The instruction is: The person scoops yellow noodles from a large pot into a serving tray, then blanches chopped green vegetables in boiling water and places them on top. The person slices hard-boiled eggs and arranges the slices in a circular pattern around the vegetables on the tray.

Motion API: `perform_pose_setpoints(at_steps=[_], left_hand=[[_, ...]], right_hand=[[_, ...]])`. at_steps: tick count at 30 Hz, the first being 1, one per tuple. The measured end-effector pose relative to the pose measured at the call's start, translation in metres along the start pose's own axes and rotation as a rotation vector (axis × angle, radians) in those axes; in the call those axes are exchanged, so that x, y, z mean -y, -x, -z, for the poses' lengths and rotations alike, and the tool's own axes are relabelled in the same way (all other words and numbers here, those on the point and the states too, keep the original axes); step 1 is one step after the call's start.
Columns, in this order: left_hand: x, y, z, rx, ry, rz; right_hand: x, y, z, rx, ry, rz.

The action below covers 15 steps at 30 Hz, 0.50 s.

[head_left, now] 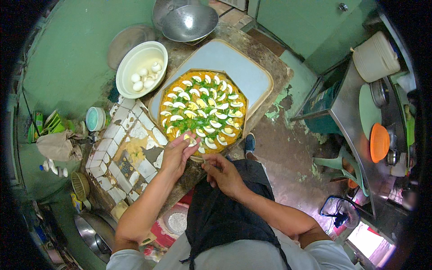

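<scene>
An eight-sided tray (247,108) holds an orange-yellow dish covered with chopped green leaves (183,122) and many egg slices (178,105). At its near left edge, my left hand (174,156) is closed on a cut piece of boiled egg (191,141), white with a bit of yolk. My right hand (226,177) hovers just off the tray's near edge, fingers curled and thumb against the forefinger. Whatever those fingers pinch, if anything, is too small to tell. Beyond the tray to the left, a white bowl (120,77) contains several whole peeled eggs (149,83).
Under the tray lies a pale blue board (243,58) on a worn counter (274,67). Metal woks (190,23) stand at the back. Left are broken white tiles (146,166) and stacked bowls (95,119). A steel table (351,117) with an orange basket (379,143) stands right.
</scene>
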State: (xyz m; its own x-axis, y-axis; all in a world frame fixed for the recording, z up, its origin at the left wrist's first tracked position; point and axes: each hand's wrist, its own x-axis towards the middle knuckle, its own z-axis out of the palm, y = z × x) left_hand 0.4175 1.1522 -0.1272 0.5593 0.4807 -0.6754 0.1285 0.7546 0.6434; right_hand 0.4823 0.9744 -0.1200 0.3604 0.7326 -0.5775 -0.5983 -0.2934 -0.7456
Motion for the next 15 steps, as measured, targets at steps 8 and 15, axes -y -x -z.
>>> perform_pose_setpoints(at_steps=[8,15], left_hand=[[-0.026,-0.002,0.017,-0.032,-0.036,0.111],[-0.03,-0.018,0.016,-0.016,-0.222,0.059]], right_hand=[[-0.037,-0.03,-0.022,-0.044,-0.046,0.199],[-0.016,-0.021,-0.044,-0.06,-0.446,0.048]])
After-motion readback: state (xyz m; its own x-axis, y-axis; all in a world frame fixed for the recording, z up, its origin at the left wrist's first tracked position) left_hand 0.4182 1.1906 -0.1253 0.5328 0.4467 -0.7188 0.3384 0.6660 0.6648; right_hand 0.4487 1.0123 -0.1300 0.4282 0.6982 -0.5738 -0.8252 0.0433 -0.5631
